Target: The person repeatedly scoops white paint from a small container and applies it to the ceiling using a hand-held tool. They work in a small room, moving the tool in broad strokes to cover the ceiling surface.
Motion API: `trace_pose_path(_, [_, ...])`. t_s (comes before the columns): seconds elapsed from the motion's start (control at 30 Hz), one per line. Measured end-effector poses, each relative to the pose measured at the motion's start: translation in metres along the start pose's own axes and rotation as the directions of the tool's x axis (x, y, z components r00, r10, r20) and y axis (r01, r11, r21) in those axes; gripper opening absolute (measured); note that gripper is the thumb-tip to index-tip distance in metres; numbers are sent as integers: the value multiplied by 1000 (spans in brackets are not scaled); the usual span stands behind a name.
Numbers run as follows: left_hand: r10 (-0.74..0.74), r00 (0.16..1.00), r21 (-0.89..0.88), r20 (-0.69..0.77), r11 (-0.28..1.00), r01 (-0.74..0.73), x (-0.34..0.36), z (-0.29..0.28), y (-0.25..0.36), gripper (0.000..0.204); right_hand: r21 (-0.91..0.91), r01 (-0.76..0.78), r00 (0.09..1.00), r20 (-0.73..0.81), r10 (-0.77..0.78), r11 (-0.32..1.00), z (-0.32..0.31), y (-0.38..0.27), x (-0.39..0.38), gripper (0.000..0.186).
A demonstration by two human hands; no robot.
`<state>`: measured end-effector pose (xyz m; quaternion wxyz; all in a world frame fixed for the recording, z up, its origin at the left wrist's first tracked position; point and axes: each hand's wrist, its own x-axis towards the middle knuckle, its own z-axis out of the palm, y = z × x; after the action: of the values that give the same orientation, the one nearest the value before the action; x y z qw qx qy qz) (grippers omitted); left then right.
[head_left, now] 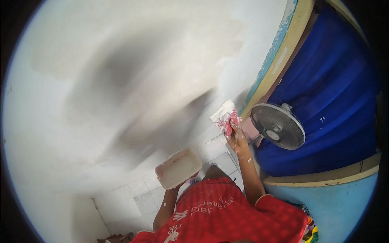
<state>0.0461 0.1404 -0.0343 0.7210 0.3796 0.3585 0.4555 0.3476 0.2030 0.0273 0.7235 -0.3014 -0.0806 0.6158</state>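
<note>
My left hand point(177, 188) supports a rectangular plastic tub point(166, 181) from below, mostly hidden under it. Pale, wet-looking filler lies inside, and dried smears coat the rim. In my right hand point(236, 137) is a red putty knife point(227, 116), its wide blade caked with white filler. My thumb presses on the tool's face while the other fingers curl behind it. White spots speckle that hand and forearm. The blade is near the white wall point(162, 73); whether it touches cannot be made out.
A round grey fan point(278, 125) stands close to my right forearm. Behind it, a blue curtain point(324, 93) hangs in a doorway with a cream frame point(279, 56). Light floor tiles point(146, 202) show below the tub. A light-blue wall point(328, 202) is at lower right.
</note>
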Motion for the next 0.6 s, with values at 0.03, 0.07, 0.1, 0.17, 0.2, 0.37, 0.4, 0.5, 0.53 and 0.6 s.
trace_pose_path(0.03, [-5, 1000, -3, 3, 1000, 5, 1, 2, 0, 61, 11, 44, 999, -14, -43, 999, 7, -9, 6, 38])
trace_pose_path(0.07, [-8, 1000, -4, 8, 1000, 8, 5, 4, 0, 61, -32, 128, 991, -20, -129, 991, 15, -19, 12, 41])
trace_pose_path(0.1, [-5, 1000, -8, 0, 1000, 5, 6, 5, 0, 62, -73, 201, 979, -14, -203, 977, 37, -30, 14, 44])
trace_pose_path(0.17, [-12, 1000, -8, 19, 1000, 12, 14, 14, 0, 63, -197, 367, 930, 92, -356, 909, 49, -61, 38, 52])
trace_pose_path(0.2, [-2, 1000, -15, 1, 1000, 2, 13, 16, 1, 64, -285, 435, 901, 125, -416, 854, 64, -73, 49, 50])
trace_pose_path(0.37, [-5, 1000, -35, -2, 999, 5, 22, 43, 8, 67, -651, 723, 560, 353, -749, 233, 132, -169, 93, 30])
trace_pose_path(0.4, [5, 1000, -11, 6, 1000, -5, 25, 46, 9, 68, -594, 803, 385, 458, -801, 47, 153, -186, 103, 28])
trace_pose_path(0.5, [140, 988, 372, 69, 915, -155, 33, 60, 21, 71, -481, 790, 54, 672, -738, -381, 214, -219, 102, 29])
trace_pose_path(0.53, [170, 982, 429, 78, 884, -187, 35, 63, 22, 70, -454, 759, -5, 714, -701, -467, 222, -229, 112, 34])
trace_pose_path(0.6, [166, 983, 366, 84, 912, -186, 44, 64, 10, 68, -388, 669, -108, 793, -599, -634, 236, -254, 132, 47])
